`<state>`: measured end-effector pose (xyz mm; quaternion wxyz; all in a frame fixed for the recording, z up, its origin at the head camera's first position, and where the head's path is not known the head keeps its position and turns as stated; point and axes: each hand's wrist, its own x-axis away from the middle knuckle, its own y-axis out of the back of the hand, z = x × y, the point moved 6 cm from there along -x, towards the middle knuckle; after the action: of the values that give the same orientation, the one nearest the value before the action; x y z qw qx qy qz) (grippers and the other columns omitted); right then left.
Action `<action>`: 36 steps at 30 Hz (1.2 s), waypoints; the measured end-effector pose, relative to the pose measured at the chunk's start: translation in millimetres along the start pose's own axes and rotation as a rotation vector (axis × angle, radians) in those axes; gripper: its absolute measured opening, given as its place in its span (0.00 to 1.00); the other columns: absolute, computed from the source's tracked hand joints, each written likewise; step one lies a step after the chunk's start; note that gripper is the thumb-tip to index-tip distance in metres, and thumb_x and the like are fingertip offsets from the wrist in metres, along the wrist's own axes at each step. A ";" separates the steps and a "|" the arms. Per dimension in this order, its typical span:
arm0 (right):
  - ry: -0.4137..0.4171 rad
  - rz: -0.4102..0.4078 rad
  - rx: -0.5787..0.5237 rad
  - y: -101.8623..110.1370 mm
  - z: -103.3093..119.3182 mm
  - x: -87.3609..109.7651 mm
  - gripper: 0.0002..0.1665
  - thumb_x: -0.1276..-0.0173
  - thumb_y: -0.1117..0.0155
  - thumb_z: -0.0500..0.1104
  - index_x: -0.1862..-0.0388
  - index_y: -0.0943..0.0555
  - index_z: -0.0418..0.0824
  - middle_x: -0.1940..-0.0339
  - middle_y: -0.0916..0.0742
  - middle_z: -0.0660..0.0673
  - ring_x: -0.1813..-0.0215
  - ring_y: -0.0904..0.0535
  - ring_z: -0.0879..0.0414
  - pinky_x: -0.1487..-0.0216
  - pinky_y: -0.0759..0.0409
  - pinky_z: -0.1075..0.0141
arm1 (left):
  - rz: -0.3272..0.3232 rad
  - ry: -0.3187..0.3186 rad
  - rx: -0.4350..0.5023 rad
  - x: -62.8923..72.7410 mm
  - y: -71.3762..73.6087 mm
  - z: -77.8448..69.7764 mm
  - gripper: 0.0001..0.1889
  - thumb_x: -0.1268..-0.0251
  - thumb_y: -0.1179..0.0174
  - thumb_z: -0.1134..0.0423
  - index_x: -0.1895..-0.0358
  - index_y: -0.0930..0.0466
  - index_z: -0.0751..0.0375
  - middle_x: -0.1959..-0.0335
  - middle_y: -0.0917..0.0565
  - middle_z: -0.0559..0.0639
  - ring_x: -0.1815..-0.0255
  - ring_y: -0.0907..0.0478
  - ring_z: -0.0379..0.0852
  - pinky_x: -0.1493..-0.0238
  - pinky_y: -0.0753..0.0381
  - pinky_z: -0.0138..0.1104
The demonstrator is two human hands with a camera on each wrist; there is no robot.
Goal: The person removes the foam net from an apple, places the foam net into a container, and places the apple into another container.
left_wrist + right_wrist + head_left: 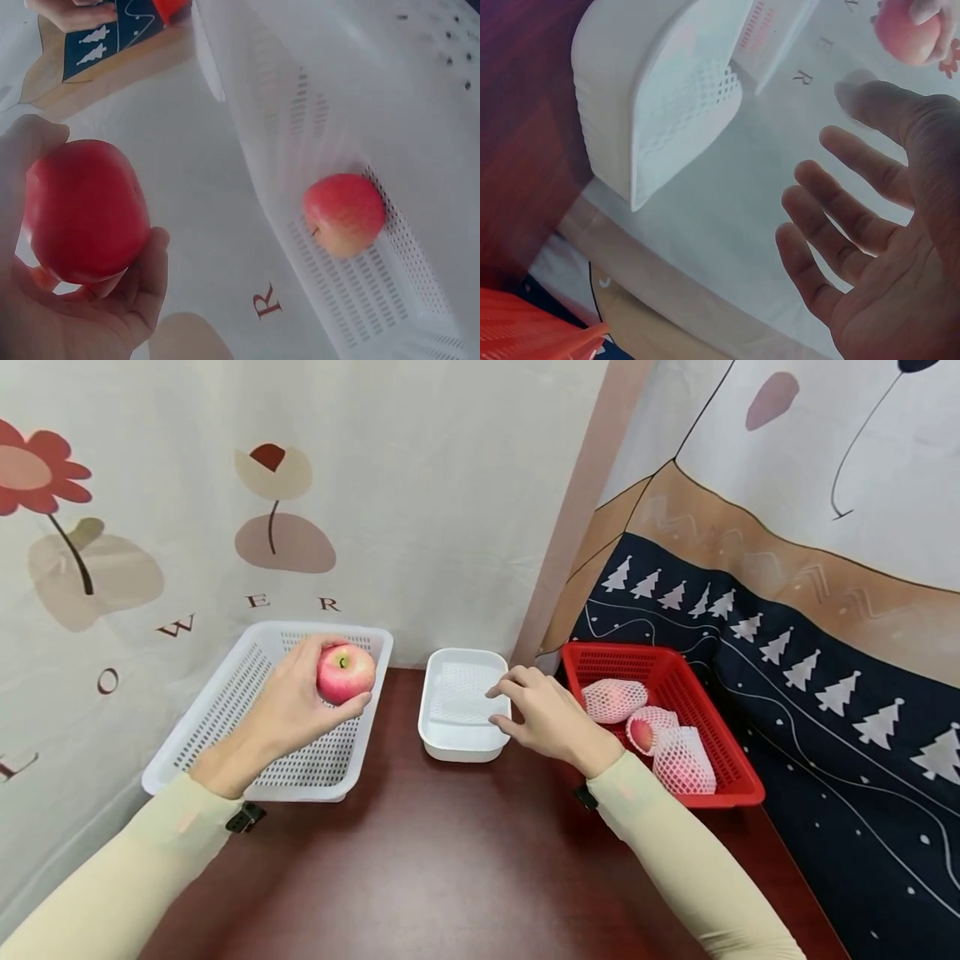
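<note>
1. Over the white basket (315, 768), the left hand (288, 700) grips a red apple (346, 675), its thumb and fingers curled around the sides.
2. Down inside that same basket I can see a second apple (345, 216), resting on its slotted surface.
3. By the right edge of the small white tub (465, 755), the right hand (551, 718) hovers, fingers loosely bent and spread apart.
4. Farther right, the red basket (660, 653) holds three net-wrapped fruits (684, 762); the tub stands between both baskets on the dark reddish table (450, 860).
</note>
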<state>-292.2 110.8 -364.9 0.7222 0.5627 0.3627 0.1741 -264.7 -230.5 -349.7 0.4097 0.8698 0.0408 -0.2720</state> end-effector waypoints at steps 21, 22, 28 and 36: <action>-0.012 -0.074 -0.001 12.8 4.3 49.1 0.28 0.22 0.18 0.52 0.27 0.11 0.48 0.28 0.10 0.42 0.28 0.13 0.46 0.29 0.11 0.46 | 0.066 0.157 -0.043 -21.7 13.3 41.7 0.44 0.32 0.18 0.52 0.21 0.31 0.68 0.34 0.18 0.71 0.36 0.21 0.70 0.42 0.19 0.57; -0.015 -0.069 0.000 12.7 4.0 51.2 0.29 0.21 0.19 0.52 0.26 0.12 0.48 0.28 0.10 0.42 0.27 0.14 0.46 0.29 0.11 0.45 | 0.068 0.161 -0.047 -22.8 13.5 44.2 0.44 0.31 0.18 0.52 0.21 0.31 0.68 0.34 0.18 0.71 0.36 0.20 0.69 0.43 0.19 0.56; -0.031 -0.057 0.012 15.3 0.0 64.2 0.30 0.22 0.18 0.53 0.25 0.13 0.48 0.27 0.12 0.43 0.26 0.14 0.45 0.27 0.11 0.43 | 0.106 0.201 -0.070 -27.1 10.3 60.1 0.45 0.29 0.20 0.51 0.19 0.34 0.70 0.33 0.19 0.74 0.36 0.20 0.71 0.44 0.15 0.55; -0.071 -0.061 0.012 19.5 -3.4 76.8 0.32 0.22 0.18 0.53 0.23 0.14 0.50 0.23 0.13 0.42 0.23 0.15 0.43 0.21 0.13 0.44 | 0.169 0.249 -0.103 -33.5 11.7 86.4 0.46 0.26 0.23 0.53 0.19 0.38 0.76 0.34 0.21 0.80 0.35 0.22 0.76 0.36 0.19 0.66</action>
<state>-239.7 169.8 -372.2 0.7362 0.5615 0.3548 0.1300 -327.6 -296.6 -369.2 0.4671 0.8749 0.0316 -0.1241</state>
